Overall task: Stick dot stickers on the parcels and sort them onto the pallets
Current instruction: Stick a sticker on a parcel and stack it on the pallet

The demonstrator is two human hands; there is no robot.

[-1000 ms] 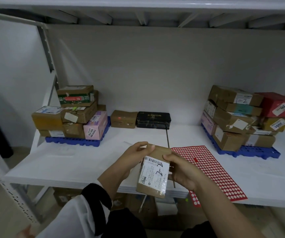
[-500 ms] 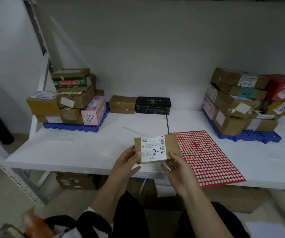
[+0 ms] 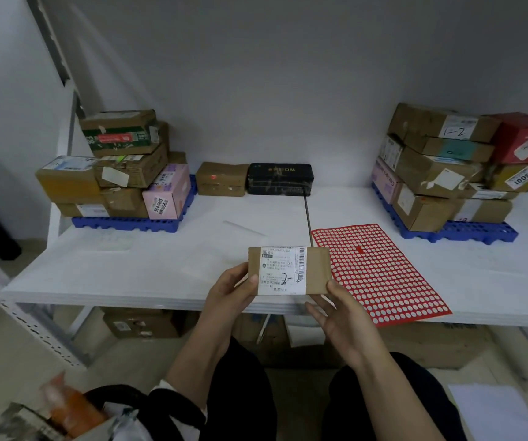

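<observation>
White shelf (image 3: 129, 265) holds a red sticker sheet (image 3: 383, 275). Just left of the sticker sheet, the parcel (image 3: 318, 265) is held up: left hand (image 3: 234, 291) and right hand (image 3: 342, 316) curl fingers round its ends.

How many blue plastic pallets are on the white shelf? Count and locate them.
2. One blue plastic pallet sits at the left end of the white shelf, another blue plastic pallet at the right end; no others show.

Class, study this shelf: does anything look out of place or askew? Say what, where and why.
Two parcels, a brown box and a black box, sit on the bare shelf beside the left pallet rather than on it. The red sticker sheet lies askew, reaching the shelf's front edge.
</observation>
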